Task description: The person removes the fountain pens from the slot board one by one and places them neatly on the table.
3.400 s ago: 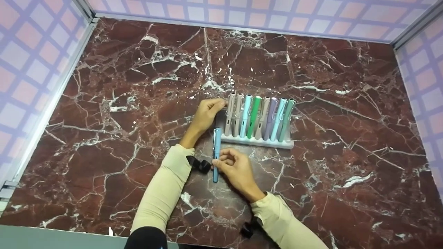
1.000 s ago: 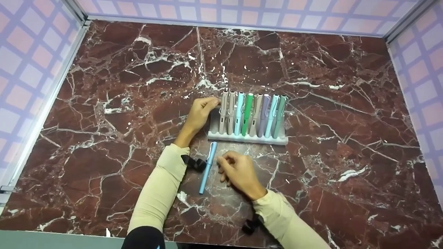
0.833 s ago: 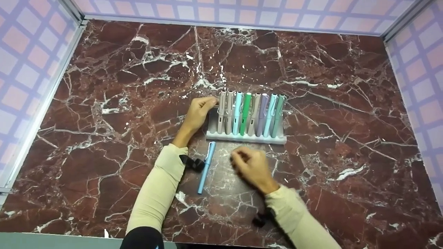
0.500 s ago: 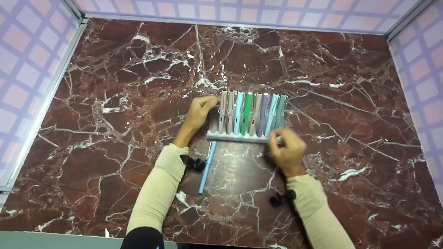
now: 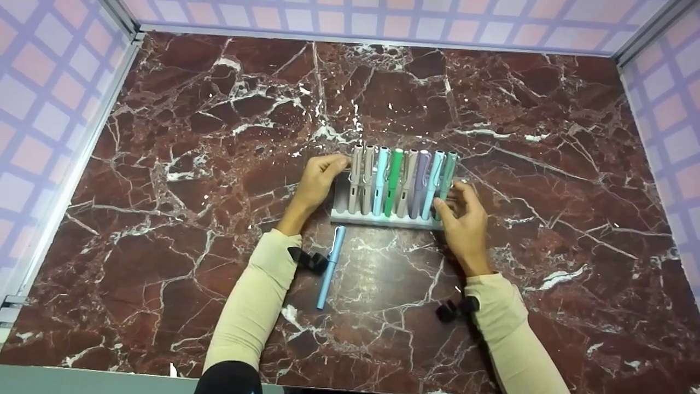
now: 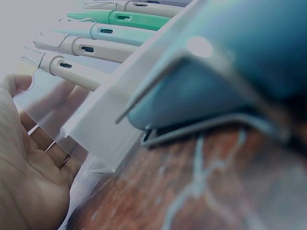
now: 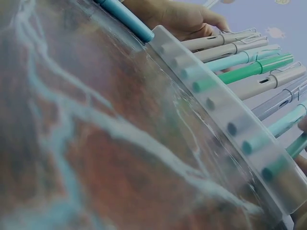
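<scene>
A clear pen stand (image 5: 377,220) holds a row of several capped pens, tilted back. My left hand (image 5: 320,178) holds its left end; in the left wrist view the thumb is at the clear panel's edge and the fingers show behind it. My right hand (image 5: 467,227) is at the right end, thumb and fingers on either side of the dark green pen (image 5: 449,171), the last in the row. A loose blue pen (image 5: 331,268) lies on the table in front of the stand, beside my left wrist; its clip end (image 6: 192,96) looms blurred in the left wrist view.
The stand rests on a dark red marbled table (image 5: 547,219). Checked panels (image 5: 383,22) wall off the back and both sides. A black wrist camera (image 5: 311,260) sits close to the loose blue pen, another camera (image 5: 456,311) below my right hand.
My right hand, which held the blue pen upright earlier, has let it go onto the table and moved right and forward to the dark green pen. My left hand stays at the stand.
</scene>
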`<action>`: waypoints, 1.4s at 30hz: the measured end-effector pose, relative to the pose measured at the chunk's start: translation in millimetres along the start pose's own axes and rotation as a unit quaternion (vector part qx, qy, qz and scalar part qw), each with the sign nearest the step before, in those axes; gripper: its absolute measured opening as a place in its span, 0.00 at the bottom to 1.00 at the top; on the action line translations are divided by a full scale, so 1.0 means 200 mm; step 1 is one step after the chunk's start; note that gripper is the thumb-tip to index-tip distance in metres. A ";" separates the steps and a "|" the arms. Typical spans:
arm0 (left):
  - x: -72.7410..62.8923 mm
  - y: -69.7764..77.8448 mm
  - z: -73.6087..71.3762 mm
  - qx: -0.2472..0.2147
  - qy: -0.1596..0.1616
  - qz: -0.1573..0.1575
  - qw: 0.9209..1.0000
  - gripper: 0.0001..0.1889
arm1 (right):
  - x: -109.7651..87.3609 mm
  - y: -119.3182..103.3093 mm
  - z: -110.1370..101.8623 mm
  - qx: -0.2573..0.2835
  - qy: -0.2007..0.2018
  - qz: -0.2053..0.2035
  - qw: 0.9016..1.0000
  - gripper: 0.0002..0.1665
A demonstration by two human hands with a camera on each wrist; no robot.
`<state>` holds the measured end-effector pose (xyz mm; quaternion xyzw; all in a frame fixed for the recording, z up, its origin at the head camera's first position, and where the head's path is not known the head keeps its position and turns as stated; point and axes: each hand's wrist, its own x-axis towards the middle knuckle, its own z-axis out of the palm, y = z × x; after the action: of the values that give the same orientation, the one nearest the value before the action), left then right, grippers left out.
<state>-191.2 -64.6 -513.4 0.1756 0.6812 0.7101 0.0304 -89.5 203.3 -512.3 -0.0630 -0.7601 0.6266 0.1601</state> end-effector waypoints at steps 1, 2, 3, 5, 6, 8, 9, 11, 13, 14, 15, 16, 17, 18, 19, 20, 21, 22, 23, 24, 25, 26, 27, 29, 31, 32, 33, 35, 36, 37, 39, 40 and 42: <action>0.00 0.00 0.00 0.001 0.000 0.000 1.000 0.15 | 0.00 -0.01 0.00 -0.007 0.000 -0.005 1.000 0.19; 0.00 0.00 0.00 0.002 0.000 0.000 1.000 0.15 | -0.01 -0.03 0.01 -0.016 -0.001 -0.012 1.000 0.16; 0.00 0.00 0.00 0.004 0.000 0.000 1.000 0.15 | -0.01 -0.05 0.01 -0.023 -0.002 -0.019 1.000 0.14; 0.00 0.00 0.00 0.008 0.000 0.000 1.000 0.15 | -0.02 -0.10 0.01 -0.037 -0.005 -0.028 0.999 0.10; 0.00 0.01 0.00 0.008 0.000 0.000 1.000 0.15 | -0.03 -0.12 0.01 -0.043 -0.005 -0.030 0.999 0.09; 0.00 0.01 0.00 0.008 0.000 -0.002 1.000 0.14 | -0.04 -0.17 0.02 -0.043 -0.006 -0.029 0.999 0.09; 0.00 0.01 0.00 0.007 0.001 -0.003 1.000 0.14 | -0.04 -0.18 0.02 -0.043 -0.005 -0.027 0.999 0.09; 0.00 0.01 0.00 0.006 0.000 -0.007 1.000 0.14 | -0.04 -0.18 0.02 -0.044 -0.002 -0.026 0.999 0.10; -0.01 0.01 0.00 0.008 -0.001 -0.008 1.000 0.15 | -0.04 -0.17 0.02 -0.039 0.001 -0.025 0.999 0.10; -0.01 0.01 0.00 0.009 0.000 -0.008 1.000 0.15 | -0.04 -0.16 0.02 -0.032 0.003 -0.025 0.999 0.10; -0.01 0.00 -0.01 0.011 0.001 -0.007 1.000 0.15 | -0.03 -0.14 0.02 -0.026 0.004 -0.024 0.999 0.10; -0.01 0.00 -0.01 0.013 0.001 -0.005 1.000 0.15 | -0.03 -0.12 0.02 -0.017 0.006 -0.022 1.000 0.10; -0.01 0.00 -0.01 0.013 0.002 -0.002 1.000 0.15 | -0.02 -0.10 0.02 -0.009 0.008 -0.020 1.000 0.10; -0.01 0.00 -0.01 0.014 0.003 0.000 1.000 0.15 | -0.02 -0.07 0.01 0.001 0.011 -0.018 1.000 0.10; -0.01 0.00 -0.01 0.013 0.003 0.002 1.000 0.15 | -0.01 -0.05 0.01 0.010 0.013 -0.015 1.000 0.10; -0.01 0.00 -0.01 0.013 0.003 0.003 1.000 0.15 | -0.01 -0.04 0.01 0.017 0.016 -0.012 1.000 0.10; -0.01 -0.01 -0.01 0.013 0.002 0.004 1.000 0.15 | -0.01 -0.02 0.01 0.021 0.019 -0.010 1.000 0.10; -0.01 -0.01 -0.01 0.013 0.001 0.003 1.000 0.15 | 0.00 -0.01 0.00 0.029 0.021 -0.008 0.999 0.10; -0.01 -0.01 -0.01 0.012 0.000 0.003 1.000 0.15 | 0.00 0.00 0.00 0.034 0.023 -0.007 0.999 0.10; -0.01 -0.01 -0.01 0.012 0.000 0.003 1.000 0.15 | 0.00 0.01 0.00 0.040 0.024 -0.006 0.999 0.10; 0.00 -0.01 -0.01 0.012 0.000 0.002 1.000 0.15 | 0.00 0.01 -0.01 0.044 0.025 -0.006 0.999 0.10; 0.00 -0.01 -0.01 0.012 0.000 0.002 1.000 0.15 | 0.00 0.01 -0.01 0.046 0.026 -0.006 0.999 0.10; 0.00 -0.01 -0.01 0.012 0.000 0.002 1.000 0.15 | 0.00 0.01 -0.01 0.050 0.026 -0.006 0.998 0.10; 0.00 -0.01 -0.01 0.012 0.000 0.003 1.000 0.15 | 0.00 0.02 -0.02 0.057 0.025 -0.004 0.998 0.10; 0.00 -0.01 -0.01 0.012 -0.001 0.002 1.000 0.15 | 0.00 0.02 -0.03 0.060 0.022 0.000 0.998 0.10; 0.00 -0.01 -0.01 0.011 -0.002 0.002 1.000 0.15 | 0.00 0.02 -0.03 0.062 0.021 0.002 0.998 0.10; 0.00 -0.01 -0.01 0.011 -0.002 0.002 1.000 0.15 | 0.00 0.02 -0.03 0.063 0.019 0.004 0.998 0.10; 0.00 0.00 -0.01 0.010 -0.002 0.002 1.000 0.15 | -0.01 0.02 -0.04 0.065 0.018 0.006 0.998 0.11; 0.00 0.00 -0.01 0.010 -0.002 0.002 1.000 0.15 | -0.01 0.02 -0.04 0.065 0.018 0.006 0.998 0.11; 0.00 0.00 -0.01 0.011 -0.002 0.003 1.000 0.15 | -0.01 0.02 -0.05 0.066 0.018 0.006 0.998 0.11; 0.00 0.01 0.00 0.013 0.000 0.003 1.000 0.14 | -0.01 0.02 -0.06 0.068 0.019 0.004 0.998 0.11; 0.00 0.01 0.00 0.015 0.000 0.003 1.000 0.14 | -0.01 0.02 -0.06 0.068 0.020 0.002 0.997 0.11; 0.00 0.01 0.00 0.014 0.001 0.001 1.000 0.14 | -0.01 0.02 -0.07 0.069 0.022 -0.002 0.997 0.11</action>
<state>-190.3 -65.1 -511.4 0.1762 0.6910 0.7006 0.0268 -83.4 216.5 -514.4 -0.0636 -0.7118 0.6753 0.1821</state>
